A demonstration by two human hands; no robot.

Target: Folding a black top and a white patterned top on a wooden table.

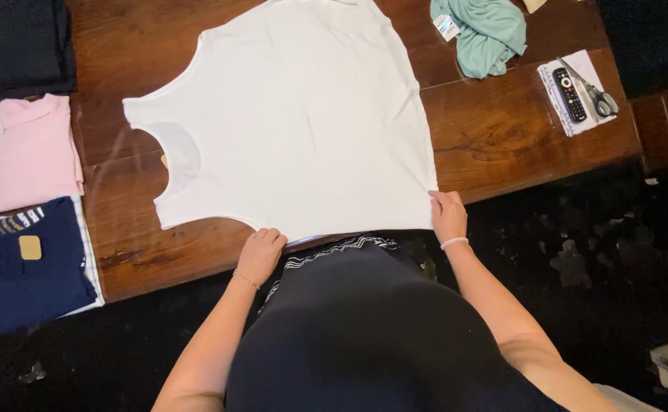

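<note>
We pinch near edge of white sleeveless top (296,114), spread flat on wooden table (502,130). Left hand (260,255) fingers clamped near armhole, right hand (447,216) fingers clamped at hem corner. Long axis runs left-right; fabric lies far of both hands.

Wooden table (502,137) — white top (296,114), folded clothes (21,152)

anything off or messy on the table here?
Mostly tidy. The green garment at the far edge lies crumpled, unlike the folded stacks at left. The white top lies flat, its near edge overhanging the table, held by the left hand and right hand.
</note>
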